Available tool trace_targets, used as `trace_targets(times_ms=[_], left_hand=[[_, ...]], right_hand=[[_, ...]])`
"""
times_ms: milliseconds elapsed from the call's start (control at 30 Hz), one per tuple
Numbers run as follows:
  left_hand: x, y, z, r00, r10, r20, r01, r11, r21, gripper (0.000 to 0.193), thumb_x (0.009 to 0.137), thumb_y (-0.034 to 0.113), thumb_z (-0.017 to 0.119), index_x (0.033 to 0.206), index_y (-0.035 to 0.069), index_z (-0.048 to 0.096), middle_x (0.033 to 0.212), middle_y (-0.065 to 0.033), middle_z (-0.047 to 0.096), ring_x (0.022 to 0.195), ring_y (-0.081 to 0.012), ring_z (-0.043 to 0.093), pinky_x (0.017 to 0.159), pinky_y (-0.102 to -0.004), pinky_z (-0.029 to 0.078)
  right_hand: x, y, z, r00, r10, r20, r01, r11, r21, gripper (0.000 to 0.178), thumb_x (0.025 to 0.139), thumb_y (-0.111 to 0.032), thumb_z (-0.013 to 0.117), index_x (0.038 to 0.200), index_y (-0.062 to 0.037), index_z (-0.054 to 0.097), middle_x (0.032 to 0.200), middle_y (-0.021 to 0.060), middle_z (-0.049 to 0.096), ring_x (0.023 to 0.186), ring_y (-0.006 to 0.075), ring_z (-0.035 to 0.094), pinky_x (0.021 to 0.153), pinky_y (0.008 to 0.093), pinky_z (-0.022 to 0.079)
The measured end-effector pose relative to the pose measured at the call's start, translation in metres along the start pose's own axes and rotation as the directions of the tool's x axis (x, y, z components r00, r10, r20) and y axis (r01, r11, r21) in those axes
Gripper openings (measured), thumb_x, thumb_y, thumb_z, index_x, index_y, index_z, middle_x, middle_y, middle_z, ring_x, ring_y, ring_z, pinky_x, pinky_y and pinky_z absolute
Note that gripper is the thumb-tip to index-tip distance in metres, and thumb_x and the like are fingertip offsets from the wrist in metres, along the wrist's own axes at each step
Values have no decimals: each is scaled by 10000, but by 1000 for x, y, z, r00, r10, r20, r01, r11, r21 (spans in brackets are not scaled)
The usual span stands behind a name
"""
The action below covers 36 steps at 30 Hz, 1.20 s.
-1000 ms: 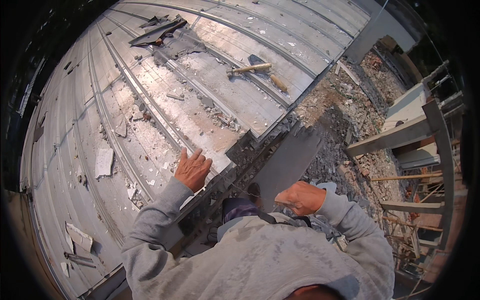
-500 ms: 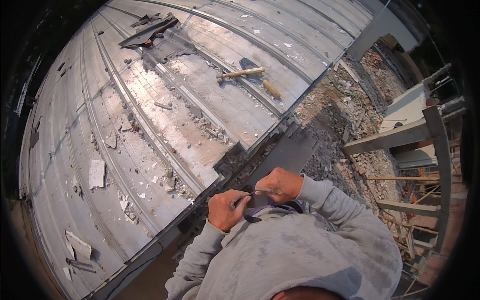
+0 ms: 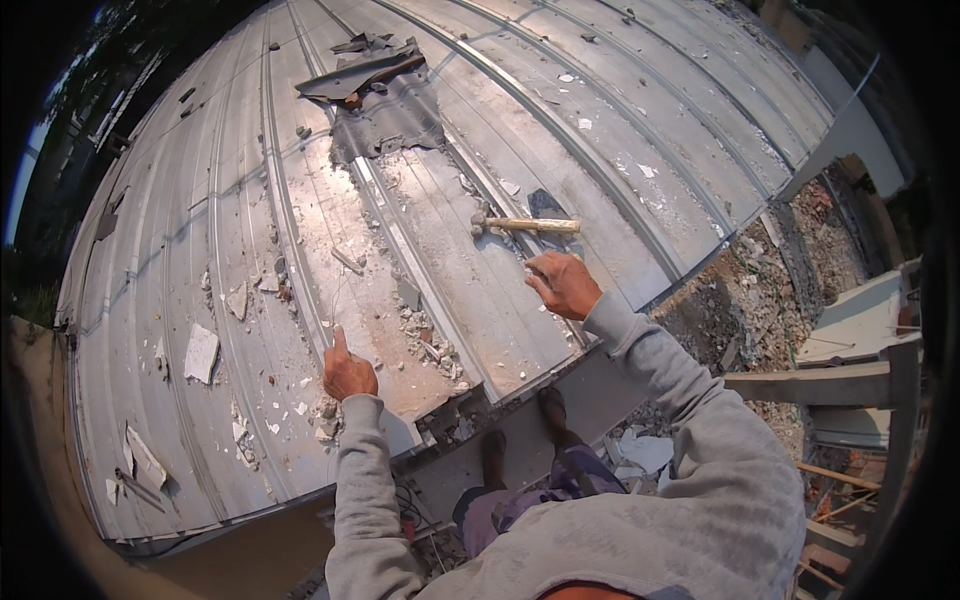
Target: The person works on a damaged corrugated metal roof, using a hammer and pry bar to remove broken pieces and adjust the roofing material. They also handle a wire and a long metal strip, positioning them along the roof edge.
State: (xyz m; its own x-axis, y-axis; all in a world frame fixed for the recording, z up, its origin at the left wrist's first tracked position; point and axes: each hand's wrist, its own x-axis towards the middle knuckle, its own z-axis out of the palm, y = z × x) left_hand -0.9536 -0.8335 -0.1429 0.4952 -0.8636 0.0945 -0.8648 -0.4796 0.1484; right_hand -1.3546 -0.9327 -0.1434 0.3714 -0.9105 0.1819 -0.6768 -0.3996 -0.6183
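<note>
My left hand [image 3: 350,372] is low over the metal roof sheet [image 3: 520,335], its index finger stretched forward and its other fingers curled. A thin wire [image 3: 335,300], faint against the pale sheet, runs up from its fingertips and seems held there. Farther right, my right hand [image 3: 563,285] is down at the sheet just below a hammer [image 3: 530,225] with a wooden handle. Its fingers are curled, and what they hold, if anything, is hidden under the hand. The hammer lies across a raised rib, beside a dark flat piece [image 3: 546,205], apart from my hand.
Crumpled dark sheeting [image 3: 385,110] lies farther up the roof. Broken white pieces [image 3: 201,353] and rubble [image 3: 425,335] are scattered along the ribs. My feet [image 3: 552,412] are on a ledge beyond the roof's near edge. Beams [image 3: 810,388] and more rubble are at right.
My hands were together near my body with a thin dark thing between them; now they are apart, reaching forward over the roof. The loose wooden handle below the hammer no longer shows.
</note>
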Motion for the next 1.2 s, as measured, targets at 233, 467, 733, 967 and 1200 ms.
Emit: trace_targets(times_ms=[233,467,733,967,1200], left_hand=[[50,152,102,990,-134,49,139,985,-105,787,898,293,723,1568,21,413,1217,-177,537,1054,-364,666,882,-467,551],[58,164,142,980,-169,-102,161,984,-82,544,933,306,748,1410,91,598,1138,-127,499,1022,-345,681,790,-480,597],[62,164,153,980,-158,-124,158,987,-11,438,935,321,751,1314,110,692,1099,-117,507,951,-333,700,717,-474,629],[63,160,159,983,-139,-119,141,990,5,451,916,332,757,1305,112,696,1101,-116,518,931,-334,701,715,-470,619],[63,158,164,983,-143,-110,141,990,-25,445,910,326,746,1302,126,677,1112,-124,515,970,-350,689,707,-502,603]], right_hand=[[155,68,45,998,50,42,-47,997,-62,267,934,-227,713,1084,-7,738,1036,243,720,1004,430,701,906,488,552],[302,107,99,998,69,-17,-70,988,-138,252,942,-240,706,1052,-16,743,1024,252,732,1011,442,717,935,498,563],[424,126,169,996,42,-75,-61,959,-277,266,945,-265,714,1117,-66,757,1122,196,713,1147,382,672,998,473,545],[468,136,213,992,47,-118,-93,901,-424,165,904,-129,689,1025,-88,793,1130,150,720,1176,325,657,995,425,560],[471,135,204,915,-336,222,394,631,-669,129,843,-94,666,900,-34,766,914,178,749,874,327,767,778,404,619]])
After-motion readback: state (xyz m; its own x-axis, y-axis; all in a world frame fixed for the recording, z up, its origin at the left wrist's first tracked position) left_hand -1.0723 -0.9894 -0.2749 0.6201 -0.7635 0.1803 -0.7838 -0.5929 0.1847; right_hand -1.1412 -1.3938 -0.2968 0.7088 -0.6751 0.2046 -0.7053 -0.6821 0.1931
